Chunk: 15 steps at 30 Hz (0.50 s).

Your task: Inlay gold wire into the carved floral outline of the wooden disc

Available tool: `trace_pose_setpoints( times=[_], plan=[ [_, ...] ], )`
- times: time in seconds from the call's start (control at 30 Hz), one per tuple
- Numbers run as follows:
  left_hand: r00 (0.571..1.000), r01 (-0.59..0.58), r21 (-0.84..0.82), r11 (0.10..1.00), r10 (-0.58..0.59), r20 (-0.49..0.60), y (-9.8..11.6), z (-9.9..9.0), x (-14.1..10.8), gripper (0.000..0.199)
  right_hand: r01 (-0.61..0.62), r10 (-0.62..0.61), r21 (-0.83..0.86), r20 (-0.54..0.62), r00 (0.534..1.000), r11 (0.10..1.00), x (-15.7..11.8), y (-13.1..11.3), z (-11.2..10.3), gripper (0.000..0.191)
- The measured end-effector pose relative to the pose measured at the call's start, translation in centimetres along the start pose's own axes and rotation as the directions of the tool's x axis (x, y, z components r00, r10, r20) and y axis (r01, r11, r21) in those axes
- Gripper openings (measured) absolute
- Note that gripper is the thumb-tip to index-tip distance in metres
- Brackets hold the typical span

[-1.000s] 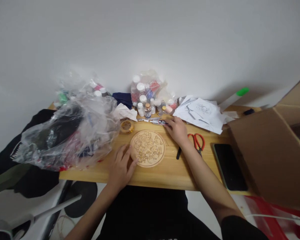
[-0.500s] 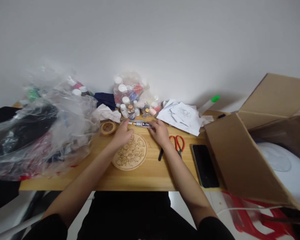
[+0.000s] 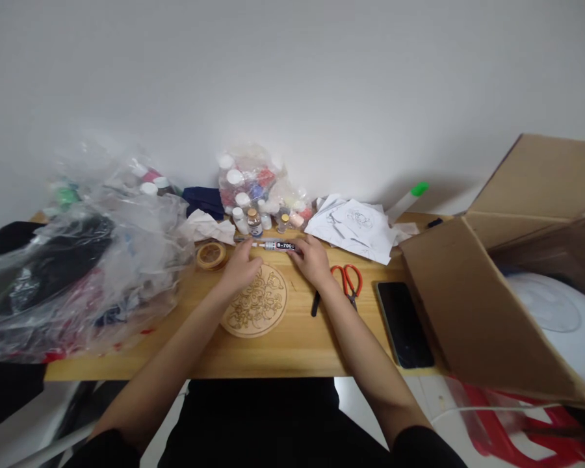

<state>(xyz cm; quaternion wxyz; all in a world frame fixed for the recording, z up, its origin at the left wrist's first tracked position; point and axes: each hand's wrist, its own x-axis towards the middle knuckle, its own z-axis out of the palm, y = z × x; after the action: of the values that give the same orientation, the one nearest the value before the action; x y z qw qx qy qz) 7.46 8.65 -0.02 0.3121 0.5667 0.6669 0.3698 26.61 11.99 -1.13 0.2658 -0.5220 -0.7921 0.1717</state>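
A B-7000 glue tube (image 3: 285,246) lies crosswise between my hands at the back of the table, its narrow nozzle pointing left. My right hand (image 3: 312,261) has its fingers closed on the tube's right end. At the nozzle end, my left hand (image 3: 242,265) is closed, thumb and fingers at the tip; its fingertips are partly hidden. Below my left hand lies a round wooden board (image 3: 258,312) with a carved floral pattern, partly covered by that hand and wrist. Just left of it is a coil-like amber roll (image 3: 210,255).
Small bottles (image 3: 254,224) and a plastic bag of jars (image 3: 246,175) stand behind the tube. Printed papers (image 3: 355,224), red-handled scissors (image 3: 353,281), a phone (image 3: 405,325) and an open cardboard box (image 3: 433,292) are right. A large plastic bag (image 3: 141,253) fills the left.
Both hands stay at the ends of the glue tube with little movement. The whole view has shifted slightly; the objects on the table keep their places.
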Motion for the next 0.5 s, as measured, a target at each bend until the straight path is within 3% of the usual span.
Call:
trace_pose_setpoints(
  times=[0.5],
  plan=[
    [0.998,0.055,0.039,0.998,-0.056,0.038,0.40,-0.35,-0.50,0.060,-0.023,0.023,0.004,0.003,1.000,1.000,-0.01,-0.18,-0.05,0.026]
  ],
)
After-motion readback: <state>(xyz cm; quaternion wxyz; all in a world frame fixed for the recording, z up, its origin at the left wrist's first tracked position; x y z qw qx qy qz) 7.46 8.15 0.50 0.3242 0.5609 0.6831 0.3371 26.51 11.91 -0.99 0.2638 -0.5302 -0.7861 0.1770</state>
